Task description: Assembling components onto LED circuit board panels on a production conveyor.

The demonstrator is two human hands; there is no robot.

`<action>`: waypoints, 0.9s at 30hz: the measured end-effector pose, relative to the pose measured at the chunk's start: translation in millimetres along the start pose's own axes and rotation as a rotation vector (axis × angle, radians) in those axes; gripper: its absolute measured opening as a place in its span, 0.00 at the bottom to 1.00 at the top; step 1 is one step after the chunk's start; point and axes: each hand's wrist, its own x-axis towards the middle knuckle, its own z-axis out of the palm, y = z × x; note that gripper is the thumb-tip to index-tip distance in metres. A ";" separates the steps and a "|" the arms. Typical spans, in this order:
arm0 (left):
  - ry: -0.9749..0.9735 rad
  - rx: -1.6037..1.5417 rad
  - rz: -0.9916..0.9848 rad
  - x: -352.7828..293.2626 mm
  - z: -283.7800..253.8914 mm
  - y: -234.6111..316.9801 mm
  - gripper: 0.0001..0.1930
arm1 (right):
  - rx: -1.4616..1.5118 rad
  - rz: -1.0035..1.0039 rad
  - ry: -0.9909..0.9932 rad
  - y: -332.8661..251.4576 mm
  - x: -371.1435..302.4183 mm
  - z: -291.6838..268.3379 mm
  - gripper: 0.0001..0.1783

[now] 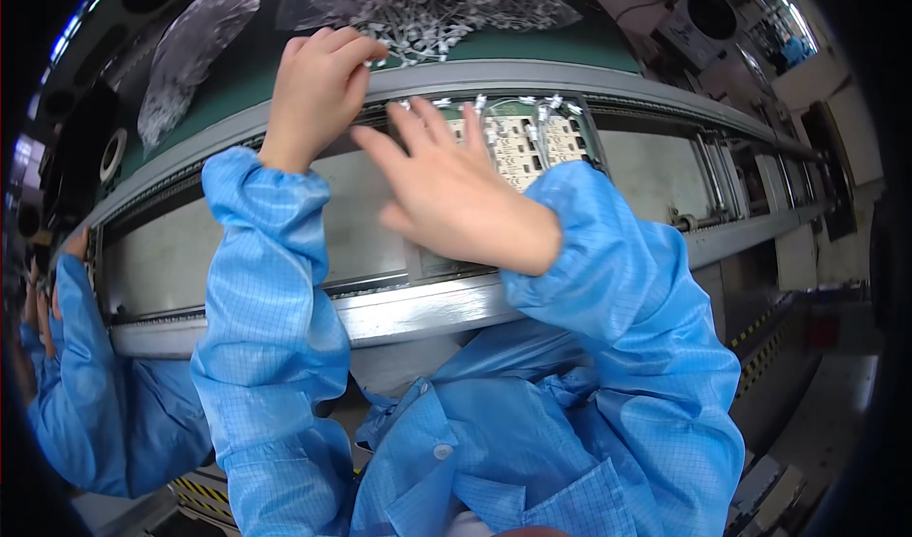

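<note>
My left hand [318,93] is raised over the conveyor's far rail, its fingers curled together in a pinch. A bit of white shows at its fingertips, too small to make out. Lower and to the right, my right hand [454,184] is spread open and slightly blurred by motion. Its fingers reach over the left edge of a panel of pale circuit boards [518,148] and hide part of it. White cables with small connectors [541,119] lie across the panel's far side. Beyond the rail, a heap of similar white-plugged cables [418,24] spills from a clear plastic bag.
The conveyor's near metal rail [418,314] runs between my body and the panel. Another clear bag [190,57] lies on the green surface [570,53] at far left. A co-worker's blue sleeve [81,347] is at left. A boxy device [703,24] stands at far right.
</note>
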 end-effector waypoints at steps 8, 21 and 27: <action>-0.061 -0.030 -0.068 5.3 -7.6 -7.8 0.11 | -0.139 0.041 -0.028 1.0 17.8 33.5 0.37; -0.262 -0.118 -0.003 20.8 -22.3 51.2 0.16 | -0.412 0.332 -0.027 132.3 -104.4 -42.6 0.40; -0.624 -0.388 0.027 -53.9 -111.3 169.2 0.15 | -0.684 0.861 -0.041 265.9 -170.0 -103.1 0.44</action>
